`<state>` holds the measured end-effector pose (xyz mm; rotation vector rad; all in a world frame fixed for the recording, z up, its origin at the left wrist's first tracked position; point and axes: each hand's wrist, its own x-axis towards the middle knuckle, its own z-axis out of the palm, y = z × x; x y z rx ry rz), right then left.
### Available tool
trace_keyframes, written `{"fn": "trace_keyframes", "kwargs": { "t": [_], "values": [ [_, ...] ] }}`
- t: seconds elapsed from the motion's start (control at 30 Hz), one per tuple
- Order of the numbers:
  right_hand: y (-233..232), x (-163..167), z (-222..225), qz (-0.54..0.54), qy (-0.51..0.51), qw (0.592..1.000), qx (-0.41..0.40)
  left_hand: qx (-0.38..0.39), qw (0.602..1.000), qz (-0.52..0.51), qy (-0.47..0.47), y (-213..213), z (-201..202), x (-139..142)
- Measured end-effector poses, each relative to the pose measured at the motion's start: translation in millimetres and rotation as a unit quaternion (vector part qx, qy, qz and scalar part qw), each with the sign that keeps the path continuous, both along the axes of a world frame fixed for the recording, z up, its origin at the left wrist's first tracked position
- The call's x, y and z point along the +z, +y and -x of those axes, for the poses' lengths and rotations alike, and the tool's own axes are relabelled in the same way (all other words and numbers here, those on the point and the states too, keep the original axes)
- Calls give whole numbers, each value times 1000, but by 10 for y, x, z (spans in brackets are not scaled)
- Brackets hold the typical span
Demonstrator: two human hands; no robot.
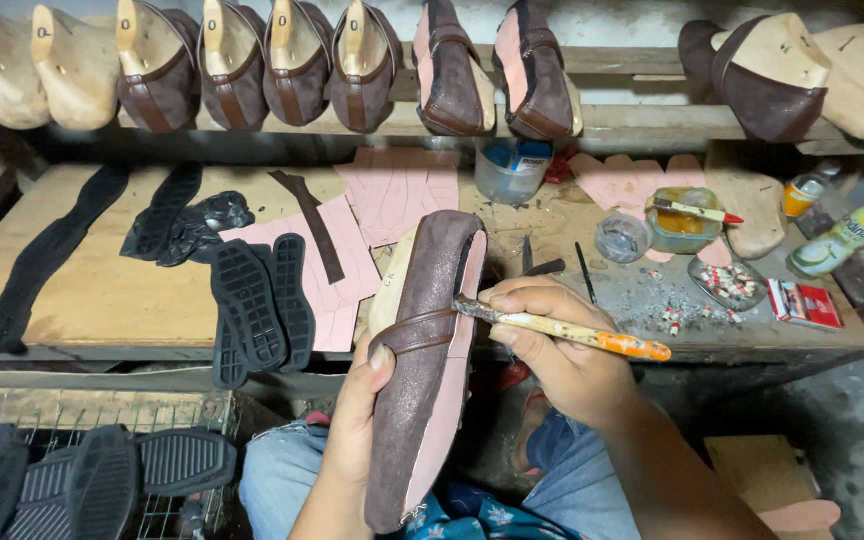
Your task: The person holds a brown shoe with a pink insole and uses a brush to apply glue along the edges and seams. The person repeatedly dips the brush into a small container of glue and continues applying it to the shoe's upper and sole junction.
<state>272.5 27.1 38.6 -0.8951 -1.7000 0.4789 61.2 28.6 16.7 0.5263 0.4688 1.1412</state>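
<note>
Holding, head view: left hand (pixel 357 420) wraps the brown suede shoe upper on its last (pixel 422 360) upright over the lap | right hand (pixel 552 360) pinches an orange-handled brush (pixel 562 329), bristles touching the upper's edge | advice, as judgement: keep strokes thin along the pink lining; steady the last | black rubber soles (pixel 252 305) lie on the wooden bench (pixel 102 300); glue jar (pixel 685 220) sits right

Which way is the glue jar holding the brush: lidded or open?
Open: the glue jar has no lid, and a brush lies across its rim.
</note>
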Motion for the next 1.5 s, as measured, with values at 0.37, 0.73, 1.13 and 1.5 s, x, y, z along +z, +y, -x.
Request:
{"fn": "trace_keyframes", "kwargs": {
  "t": [0.37,0.73,1.13,1.5],
  "values": [
    [-301,114,175,-16,-59,998,-5,-50,981,144,-117,-66,-51,-115],
    [-174,138,153,-47,-34,998,-36,-14,996,67,-62,-199,-72,-39],
    [-304,165,143,-3,-84,996,12,-5,991,111,-69,-191,-64,-137],
    [-215,126,136,-22,-52,998,-17,-13,996,75,-45,-223,-49,-35]
  ]
}}
